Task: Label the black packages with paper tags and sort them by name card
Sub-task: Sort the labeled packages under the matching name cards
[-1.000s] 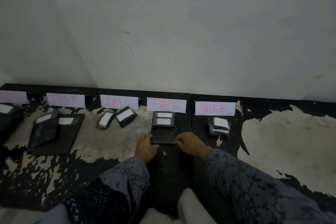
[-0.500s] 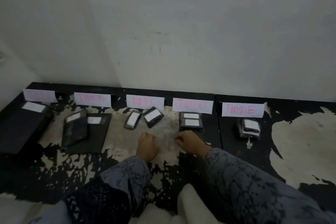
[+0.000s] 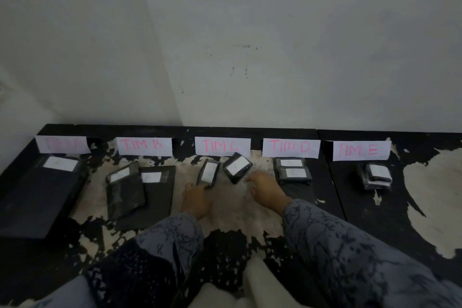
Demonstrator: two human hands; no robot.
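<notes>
While the left hand (image 3: 196,196) touches the near end of a small tagged package (image 3: 208,173) with its fingertips, the right hand (image 3: 266,189) lies with fingers spread and relaxed, its tips just beside a second small package (image 3: 237,166); it holds nothing. Whether the left fingers really pinch the package or only rest against it, I cannot tell. Both packages lie under the card TIM C (image 3: 222,145), each with a white paper tag on top.

Going outward, to the right two stacked packages (image 3: 293,170) sit below the card TIM D (image 3: 291,147), and a further bundle (image 3: 376,175) below TIM E (image 3: 361,150). To the left, two flat packages (image 3: 140,190) overlap under TIM B (image 3: 144,145), and a big one (image 3: 42,195) lies under the faint first card (image 3: 62,144) (its letters are too pale to read).

Every package in view has a tag and a card above it, so I judge the sorting nearly done; only tidying seems left.

Compared with one second ago, the hands were then at the TIM D pile, on a dark flat package in front of it; now they have moved left to the TIM C pair, and the view has turned left too.
</notes>
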